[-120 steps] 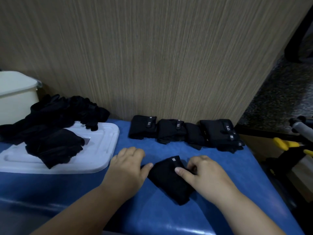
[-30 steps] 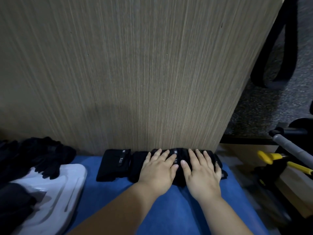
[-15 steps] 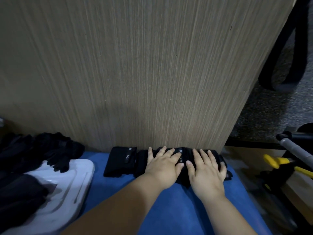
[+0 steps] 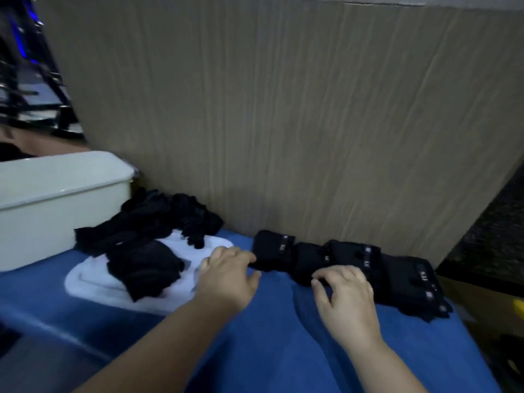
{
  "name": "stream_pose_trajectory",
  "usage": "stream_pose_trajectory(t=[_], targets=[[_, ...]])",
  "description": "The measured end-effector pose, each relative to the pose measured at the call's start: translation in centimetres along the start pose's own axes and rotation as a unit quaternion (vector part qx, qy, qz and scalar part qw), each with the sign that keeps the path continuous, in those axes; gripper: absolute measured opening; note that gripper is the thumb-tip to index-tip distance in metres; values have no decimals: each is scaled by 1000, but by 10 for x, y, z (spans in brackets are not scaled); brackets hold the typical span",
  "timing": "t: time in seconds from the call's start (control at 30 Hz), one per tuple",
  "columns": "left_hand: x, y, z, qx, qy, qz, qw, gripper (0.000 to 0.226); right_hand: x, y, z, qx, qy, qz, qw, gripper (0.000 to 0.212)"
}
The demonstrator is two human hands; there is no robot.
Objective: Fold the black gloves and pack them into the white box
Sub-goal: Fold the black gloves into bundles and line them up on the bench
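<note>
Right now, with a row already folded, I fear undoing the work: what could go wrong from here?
The end folded glove lies at the blue table's right edge, so a nudge from the right hand could tip it off. The loose gloves lie tangled across the white lid; the left hand pulling one may drag others along.

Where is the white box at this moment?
In the head view the white box stands at the far left, beside the wood-grain panel, with the loose black gloves piled just to its right.
</note>
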State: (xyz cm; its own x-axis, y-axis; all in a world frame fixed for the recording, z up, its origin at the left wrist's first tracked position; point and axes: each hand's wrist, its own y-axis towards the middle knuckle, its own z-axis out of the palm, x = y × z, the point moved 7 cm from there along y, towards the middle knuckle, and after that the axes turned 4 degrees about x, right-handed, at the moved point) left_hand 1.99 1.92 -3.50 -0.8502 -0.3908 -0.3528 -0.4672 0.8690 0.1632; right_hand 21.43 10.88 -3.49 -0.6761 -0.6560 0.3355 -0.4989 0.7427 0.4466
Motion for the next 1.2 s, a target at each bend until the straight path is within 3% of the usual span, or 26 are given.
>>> stream_pose_trajectory(t=[0.2,0.27,0.4,0.53,0.73,0.87,0.97,1.1,1.2], targets=[[98,-39,-34,-92,23,-124,988,36,83,-14,48,130,45,-94,986,23],[119,-43,-43,-110,35,-141,983,44,106,-15,59,148,74,-103,981,24],[155,-42,-31,-8,41,-167,985,56,143,-10,78,177,136,-91,970,22],[157,-40,-30,-3,-10,-106,994,31,164,-7,96,217,160,-53,961,31],[108,-40,-21,26,-153,29,988,22,156,-4,99,217,252,42,942,29],[74,-48,-5,95,-182,77,976,30,128,-12,93,211,429,168,862,22],[50,-54,7,150,-202,103,962,38,102,-23,83,189,478,205,833,15],[22,-61,19,204,-258,118,937,43,68,-37,62,168,438,226,854,27],[11,-60,19,196,-301,109,927,34,48,-48,50,176,414,227,864,33]])
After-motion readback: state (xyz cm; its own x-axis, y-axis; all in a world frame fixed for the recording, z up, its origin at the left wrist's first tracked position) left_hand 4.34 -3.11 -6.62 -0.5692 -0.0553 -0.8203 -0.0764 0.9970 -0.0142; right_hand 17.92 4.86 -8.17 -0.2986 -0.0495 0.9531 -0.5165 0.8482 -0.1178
